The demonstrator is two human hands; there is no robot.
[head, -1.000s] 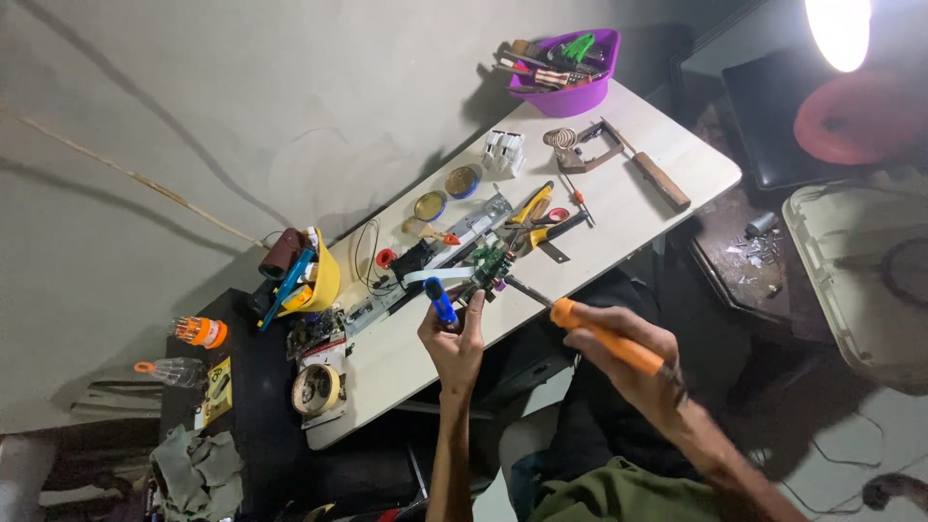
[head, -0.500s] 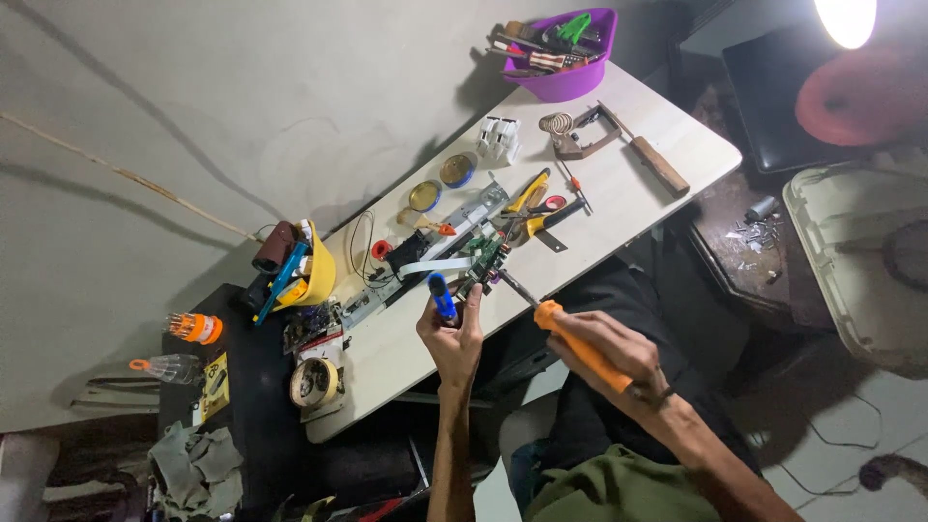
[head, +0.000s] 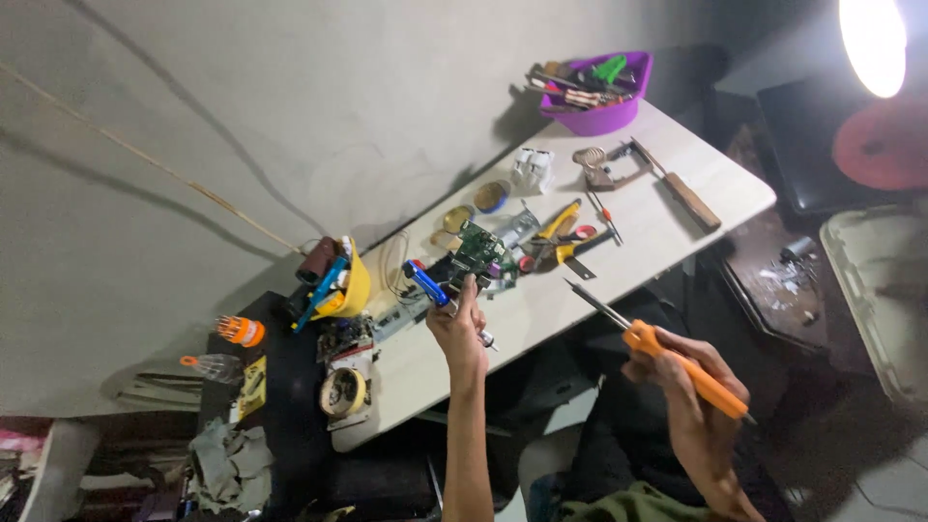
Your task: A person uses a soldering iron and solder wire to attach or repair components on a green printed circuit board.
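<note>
- Head view, looking down on a white table set diagonally against a grey wall.
- Left hand raised above the near edge of the table, fingers closed on a blue-handled tool; handle points up-left, a short metal tip pokes out below the hand.
- Green circuit board sits just beyond the left hand's fingertips, among loose parts; cannot tell whether the hand touches it.
- Right hand near and right of the table, off its edge, fist wrapped tight round the orange handle of a soldering iron. Metal shaft runs up-left, tip over the table's near edge, apart from the board.
- Right of the board: yellow-handled pliers, a small red-handled screwdriver.
- Farther right: a wooden-handled tool lying flat, metal clamp-like piece beside it.
- Far corner: purple tub full of assorted hand tools.
- Mid-table near the wall: two round tins, a small white part.
- Left end: yellow bowl holding tools; near it, a tape roll.
- Dark stand left of the table carries an orange screwdriver-bit set.
- Bright lamp top right; red round object below it.
</note>
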